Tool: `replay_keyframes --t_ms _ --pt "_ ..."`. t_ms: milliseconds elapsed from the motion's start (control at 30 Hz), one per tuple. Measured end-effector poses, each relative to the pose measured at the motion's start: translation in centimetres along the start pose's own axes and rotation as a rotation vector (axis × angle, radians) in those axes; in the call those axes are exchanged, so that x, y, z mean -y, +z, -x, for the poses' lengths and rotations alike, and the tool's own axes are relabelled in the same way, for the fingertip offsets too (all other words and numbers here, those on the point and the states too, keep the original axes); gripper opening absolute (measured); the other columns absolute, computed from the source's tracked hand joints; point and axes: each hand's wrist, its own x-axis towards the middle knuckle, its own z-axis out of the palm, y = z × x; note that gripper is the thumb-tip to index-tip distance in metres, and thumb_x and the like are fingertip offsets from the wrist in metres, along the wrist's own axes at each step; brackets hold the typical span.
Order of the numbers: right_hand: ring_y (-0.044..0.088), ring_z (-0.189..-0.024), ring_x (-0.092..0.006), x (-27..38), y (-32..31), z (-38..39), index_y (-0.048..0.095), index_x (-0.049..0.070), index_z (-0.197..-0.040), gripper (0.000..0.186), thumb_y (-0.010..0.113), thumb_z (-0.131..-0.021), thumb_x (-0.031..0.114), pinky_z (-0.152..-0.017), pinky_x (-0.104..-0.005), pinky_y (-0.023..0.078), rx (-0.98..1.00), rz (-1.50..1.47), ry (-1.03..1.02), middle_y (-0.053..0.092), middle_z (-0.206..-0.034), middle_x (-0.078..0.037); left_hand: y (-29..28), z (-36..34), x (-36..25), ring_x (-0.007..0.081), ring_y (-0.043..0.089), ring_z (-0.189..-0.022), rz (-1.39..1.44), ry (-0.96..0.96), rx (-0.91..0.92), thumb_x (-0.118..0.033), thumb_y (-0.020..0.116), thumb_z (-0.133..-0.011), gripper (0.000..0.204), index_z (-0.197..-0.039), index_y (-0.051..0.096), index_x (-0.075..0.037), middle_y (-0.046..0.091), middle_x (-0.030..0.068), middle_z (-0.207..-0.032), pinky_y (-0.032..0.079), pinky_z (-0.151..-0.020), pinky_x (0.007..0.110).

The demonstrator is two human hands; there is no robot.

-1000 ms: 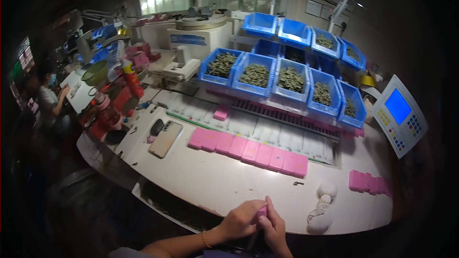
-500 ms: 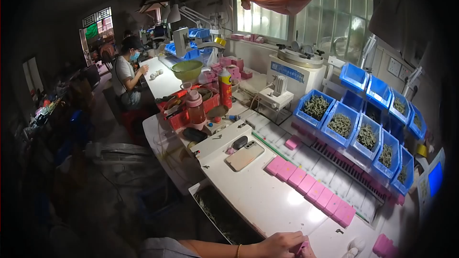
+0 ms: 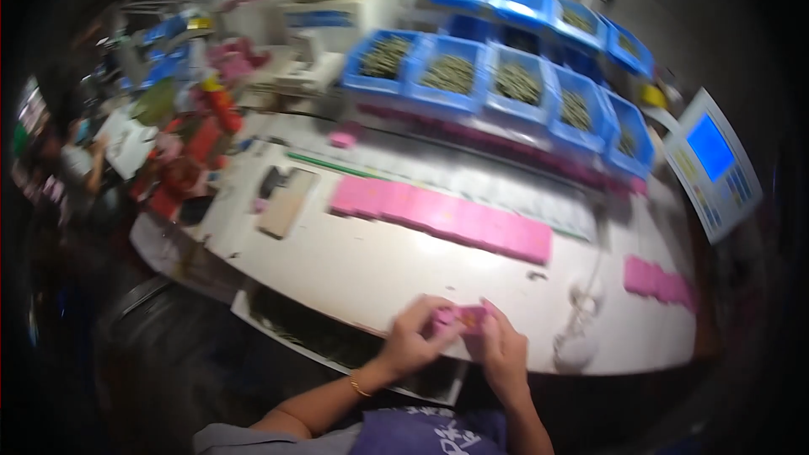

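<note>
Both hands meet over the front edge of the white table (image 3: 354,274), holding a small pink block (image 3: 473,320) that looks like a rubber mould. It seems parted into two pieces, with a yellowish spot near the middle; motion blur hides the detail. My left hand (image 3: 413,337), with a gold-coloured bracelet at the wrist, pinches the left piece. The right part is gripped between the thumb and fingers of my right hand (image 3: 504,350). Beyond them lies a long row of similar pink blocks (image 3: 442,216), set side by side.
Blue bins (image 3: 451,76) of small grey-green pieces stand at the back. A phone (image 3: 288,202) lies left. To the right are a white rounded object (image 3: 575,350) with a cord, more pink blocks (image 3: 657,281) and a panel with a blue screen (image 3: 710,152). A person (image 3: 83,160) sits far left.
The view has swung to the right and is blurred. Both hands and forearms now show near the middle, with the pink block between them; before, they were partly cut off at the lower edge.
</note>
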Motion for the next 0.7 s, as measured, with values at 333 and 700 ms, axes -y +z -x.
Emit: replay_keyframes --t_ms 333,700 --pt "0.058 -0.084 -0.0282 -1.6 -0.9 -0.7 0.059 0.000 -0.129 0.045 0.061 -0.084 -0.006 -0.076 -0.0359 0.051 -0.271 0.494 -0.503 0.054 -0.101 -0.014 -0.6 -1.3 -1.0 0.0061 0.051 -0.060 0.219 -0.157 0.004 -0.016 0.058 -0.100 0.030 -0.127 0.057 -0.002 0.060 0.0035 -0.084 0.043 -0.053 0.021" --pt "0.065 -0.089 -0.0320 -2.7 -2.3 -0.6 0.063 0.001 -0.116 0.026 0.065 -0.091 0.007 -0.077 -0.0396 0.053 -0.084 0.290 -0.527 0.066 -0.101 -0.015 4.3 -2.3 -1.6 0.0179 0.062 -0.059 -0.045 0.267 0.082 -0.014 0.058 -0.099 0.032 -0.128 0.050 -0.002 0.064 0.0117 -0.077 0.048 -0.054 0.030"
